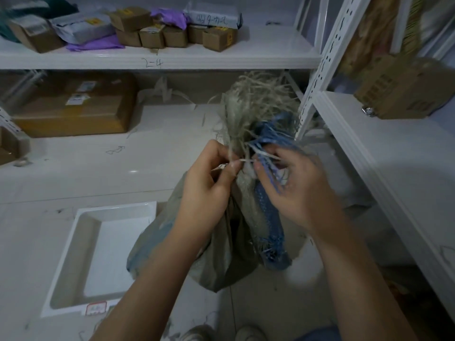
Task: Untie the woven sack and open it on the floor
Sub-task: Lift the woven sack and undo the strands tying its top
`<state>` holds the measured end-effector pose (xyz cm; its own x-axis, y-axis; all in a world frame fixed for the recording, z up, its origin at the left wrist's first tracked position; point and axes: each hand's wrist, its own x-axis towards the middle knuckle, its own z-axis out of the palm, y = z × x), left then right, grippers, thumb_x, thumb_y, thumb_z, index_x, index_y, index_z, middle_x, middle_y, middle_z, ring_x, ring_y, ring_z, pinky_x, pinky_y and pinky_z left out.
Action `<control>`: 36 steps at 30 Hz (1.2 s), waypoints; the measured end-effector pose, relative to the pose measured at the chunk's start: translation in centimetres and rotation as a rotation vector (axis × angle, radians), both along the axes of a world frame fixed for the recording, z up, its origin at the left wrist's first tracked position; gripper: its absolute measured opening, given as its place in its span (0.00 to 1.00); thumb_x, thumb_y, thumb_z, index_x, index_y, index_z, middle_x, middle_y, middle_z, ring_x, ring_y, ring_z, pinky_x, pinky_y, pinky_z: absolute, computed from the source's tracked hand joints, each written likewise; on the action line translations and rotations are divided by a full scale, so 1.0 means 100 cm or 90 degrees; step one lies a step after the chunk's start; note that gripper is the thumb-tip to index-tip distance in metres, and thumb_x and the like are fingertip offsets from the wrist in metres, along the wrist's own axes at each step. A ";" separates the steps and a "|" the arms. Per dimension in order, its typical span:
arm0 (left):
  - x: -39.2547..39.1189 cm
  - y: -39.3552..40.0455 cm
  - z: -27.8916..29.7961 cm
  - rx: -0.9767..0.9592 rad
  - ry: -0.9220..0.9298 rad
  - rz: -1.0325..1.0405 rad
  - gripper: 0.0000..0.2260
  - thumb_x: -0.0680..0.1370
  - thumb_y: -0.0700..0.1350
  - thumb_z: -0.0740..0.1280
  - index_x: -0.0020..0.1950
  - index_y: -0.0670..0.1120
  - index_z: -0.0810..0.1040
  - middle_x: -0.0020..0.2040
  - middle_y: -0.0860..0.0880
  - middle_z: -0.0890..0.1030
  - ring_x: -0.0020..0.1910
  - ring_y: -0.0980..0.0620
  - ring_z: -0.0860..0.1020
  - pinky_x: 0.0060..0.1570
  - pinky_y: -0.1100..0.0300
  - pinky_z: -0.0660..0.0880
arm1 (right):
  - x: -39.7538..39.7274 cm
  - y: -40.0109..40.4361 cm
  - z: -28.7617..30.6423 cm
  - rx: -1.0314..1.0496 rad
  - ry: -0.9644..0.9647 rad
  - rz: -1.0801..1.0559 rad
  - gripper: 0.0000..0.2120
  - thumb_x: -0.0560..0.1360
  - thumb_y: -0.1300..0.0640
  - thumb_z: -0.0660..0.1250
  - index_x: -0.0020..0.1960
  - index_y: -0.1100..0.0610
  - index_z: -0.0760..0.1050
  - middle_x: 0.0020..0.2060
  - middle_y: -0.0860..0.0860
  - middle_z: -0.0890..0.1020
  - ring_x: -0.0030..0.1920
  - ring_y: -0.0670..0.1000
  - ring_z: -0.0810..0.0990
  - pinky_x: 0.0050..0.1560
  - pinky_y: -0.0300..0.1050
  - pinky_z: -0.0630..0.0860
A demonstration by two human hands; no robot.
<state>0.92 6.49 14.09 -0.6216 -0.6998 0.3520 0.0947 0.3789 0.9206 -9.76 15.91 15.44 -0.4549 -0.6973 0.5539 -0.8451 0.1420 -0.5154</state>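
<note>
Right now the left hand (pixel 209 185) pinches a pale strand at the gathered neck, the right hand (pixel 293 190) half-curled on blue frayed strips. Soft, light woven sack (pixel 221 252) stands on the floor (pixel 123 168); gripping the tie strand itself looks best.

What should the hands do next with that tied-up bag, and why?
Probably keep picking at the tie and pull one strand loose. The sack is bunched shut at its neck, with frayed strands sticking up above it. The left hand pinches a thin strand at the neck, and the right hand works the blue strips beside it, so the knot looks not yet undone.
</note>
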 end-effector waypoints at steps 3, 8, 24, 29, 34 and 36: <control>0.001 -0.006 0.001 0.059 0.029 -0.062 0.10 0.77 0.37 0.62 0.40 0.51 0.69 0.37 0.49 0.74 0.35 0.59 0.73 0.37 0.68 0.69 | 0.000 -0.003 0.004 -0.037 0.006 0.030 0.05 0.70 0.67 0.68 0.44 0.67 0.81 0.37 0.52 0.78 0.43 0.46 0.75 0.44 0.15 0.66; 0.002 -0.004 0.002 0.076 0.038 -0.127 0.05 0.75 0.39 0.65 0.47 0.49 0.74 0.48 0.44 0.80 0.51 0.50 0.80 0.49 0.57 0.77 | -0.005 -0.001 -0.001 -0.047 -0.012 0.059 0.04 0.71 0.64 0.69 0.44 0.64 0.80 0.37 0.55 0.82 0.40 0.46 0.78 0.41 0.30 0.76; -0.002 -0.007 -0.003 0.079 0.029 -0.142 0.08 0.77 0.39 0.61 0.41 0.51 0.69 0.38 0.53 0.74 0.41 0.56 0.73 0.40 0.67 0.68 | -0.006 -0.001 -0.006 -0.050 0.069 0.013 0.08 0.67 0.69 0.72 0.46 0.67 0.82 0.39 0.60 0.85 0.50 0.50 0.74 0.52 0.14 0.62; -0.003 -0.006 -0.005 0.099 0.018 -0.138 0.12 0.77 0.39 0.60 0.39 0.56 0.69 0.37 0.50 0.73 0.39 0.53 0.71 0.42 0.59 0.67 | -0.007 -0.001 -0.003 -0.070 0.061 0.047 0.06 0.69 0.67 0.71 0.45 0.68 0.81 0.37 0.60 0.84 0.44 0.49 0.77 0.45 0.21 0.70; 0.000 -0.004 -0.001 0.128 0.032 -0.156 0.05 0.76 0.41 0.62 0.42 0.51 0.71 0.44 0.45 0.77 0.46 0.50 0.76 0.47 0.54 0.73 | -0.003 0.001 -0.001 -0.064 -0.018 0.058 0.07 0.71 0.65 0.70 0.46 0.67 0.81 0.38 0.58 0.83 0.43 0.47 0.78 0.43 0.18 0.71; 0.001 -0.004 0.000 0.095 0.028 -0.145 0.01 0.76 0.41 0.64 0.46 0.47 0.73 0.47 0.42 0.79 0.48 0.47 0.79 0.48 0.53 0.76 | -0.005 0.001 -0.001 -0.038 -0.036 0.086 0.07 0.71 0.62 0.69 0.46 0.65 0.81 0.38 0.52 0.82 0.41 0.40 0.79 0.42 0.19 0.71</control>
